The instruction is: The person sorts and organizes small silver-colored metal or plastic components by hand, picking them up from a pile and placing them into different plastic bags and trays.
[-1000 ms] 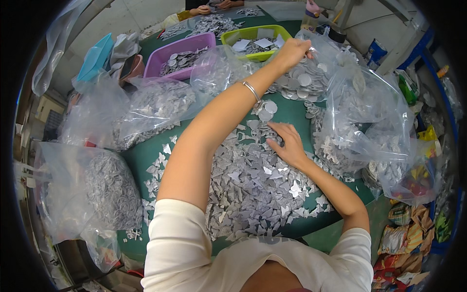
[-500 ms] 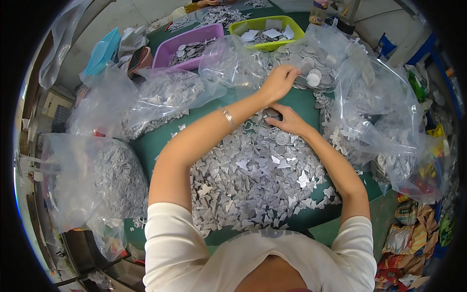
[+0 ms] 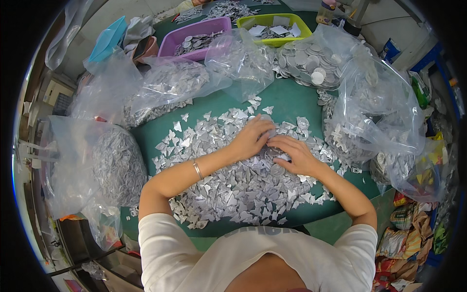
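Note:
My left hand [image 3: 252, 137] is over the middle of a spread pile of small silver-grey metal pieces [image 3: 233, 194], fingers curled round a flat round metal disc [image 3: 267, 118] that shows past the fingertips. Beside it, my right hand [image 3: 296, 155] has its fingers bent over round openwork metal pieces [image 3: 277, 170] lying on the pile. The fingertips of both hands nearly meet, and what lies under them is partly hidden. Beyond the hands, a heap of larger round discs [image 3: 304, 61] spills from a clear plastic bag.
Clear bags of metal parts stand at the left [image 3: 119, 165] and right [image 3: 374, 112]. A purple basin [image 3: 170, 46] and a yellow-green basin [image 3: 304, 27] hold more parts at the back of the green table [image 3: 292, 100]. At the far edge, another person's arm [image 3: 187, 6] shows.
My left hand has come back from the disc heap to the middle of the pile, now with a disc. My right hand has moved nearer to me, with the round pieces beneath it.

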Demonstrator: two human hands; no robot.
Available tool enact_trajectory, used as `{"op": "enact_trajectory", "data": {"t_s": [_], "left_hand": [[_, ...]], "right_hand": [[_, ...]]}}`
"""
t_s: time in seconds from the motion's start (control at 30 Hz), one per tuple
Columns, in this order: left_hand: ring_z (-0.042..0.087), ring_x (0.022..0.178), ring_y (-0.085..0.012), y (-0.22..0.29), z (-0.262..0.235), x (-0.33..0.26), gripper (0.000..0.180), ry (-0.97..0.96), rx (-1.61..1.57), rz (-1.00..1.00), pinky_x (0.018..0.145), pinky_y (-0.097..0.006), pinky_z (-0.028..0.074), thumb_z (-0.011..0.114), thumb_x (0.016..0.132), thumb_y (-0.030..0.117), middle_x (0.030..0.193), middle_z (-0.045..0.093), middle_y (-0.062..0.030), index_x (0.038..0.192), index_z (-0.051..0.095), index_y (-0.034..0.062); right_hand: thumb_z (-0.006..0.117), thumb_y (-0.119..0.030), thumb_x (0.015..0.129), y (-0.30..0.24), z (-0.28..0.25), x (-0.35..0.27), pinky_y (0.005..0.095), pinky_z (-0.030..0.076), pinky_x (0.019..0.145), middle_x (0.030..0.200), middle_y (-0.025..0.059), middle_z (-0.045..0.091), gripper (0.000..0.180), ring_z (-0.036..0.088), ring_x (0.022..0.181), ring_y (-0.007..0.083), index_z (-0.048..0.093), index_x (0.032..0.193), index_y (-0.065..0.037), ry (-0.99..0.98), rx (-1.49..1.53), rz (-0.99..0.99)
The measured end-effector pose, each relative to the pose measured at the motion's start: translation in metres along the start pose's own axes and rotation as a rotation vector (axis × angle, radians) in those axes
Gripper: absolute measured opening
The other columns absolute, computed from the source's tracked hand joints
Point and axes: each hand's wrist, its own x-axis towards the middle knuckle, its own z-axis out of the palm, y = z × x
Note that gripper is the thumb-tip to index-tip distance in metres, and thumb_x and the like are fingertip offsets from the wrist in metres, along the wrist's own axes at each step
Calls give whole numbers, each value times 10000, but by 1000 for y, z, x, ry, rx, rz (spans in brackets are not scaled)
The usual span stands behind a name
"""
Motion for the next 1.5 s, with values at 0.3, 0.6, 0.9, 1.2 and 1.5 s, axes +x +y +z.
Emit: {"op": "enact_trajectory", "data": {"t_s": [0.3, 0.6, 0.9, 1.2, 1.5], "left_hand": [[390, 1196, -394, 19, -18, -8, 370, 179, -54, -41, 1029, -435, 293, 475, 866, 105, 1237, 465, -220, 1220, 446, 5], [298, 1252, -386, -48, -1, 44, 346, 101, 559, -120, 1020, -426, 297, 457, 882, 186, 1284, 436, -171, 1184, 501, 24], [452, 1138, -336, -25, -16, 31, 326, 95, 20, -15, 1007, -381, 316, 515, 827, 64, 1203, 491, -179, 1151, 521, 27], [210, 1264, -445, -24, -47, 93, 519, 431, 733, 11, 974, -637, 207, 604, 726, 49, 1354, 284, -160, 1223, 462, 102], [268, 1249, -421, -32, -31, 90, 507, 485, 703, 314, 975, -595, 269, 588, 619, -24, 1322, 324, -181, 1113, 531, 72]], "right_hand": [[565, -39, 740, 35, -37, 15, 416, 373, 897, 979, 152, 591, 202, 522, 968, 329, 578, 925, 40, 409, -514, 132], [501, -101, 765, 113, -60, 40, 433, 401, 836, 971, 189, 573, 221, 532, 925, 330, 565, 945, 9, 97, -1146, 594], [571, -94, 780, 73, -33, 32, 428, 395, 861, 1082, 222, 534, 288, 499, 1013, 382, 541, 1026, 52, 415, -243, 198], [774, -439, 597, 110, -115, 114, 545, 232, 980, 1386, 243, 242, 1113, 274, 1245, 408, 126, 1380, 13, 1172, -818, 733], [672, -324, 747, 130, -175, 107, 384, 445, 670, 728, 214, 603, 342, 586, 738, 359, 647, 927, -34, 791, -517, 543]]}}
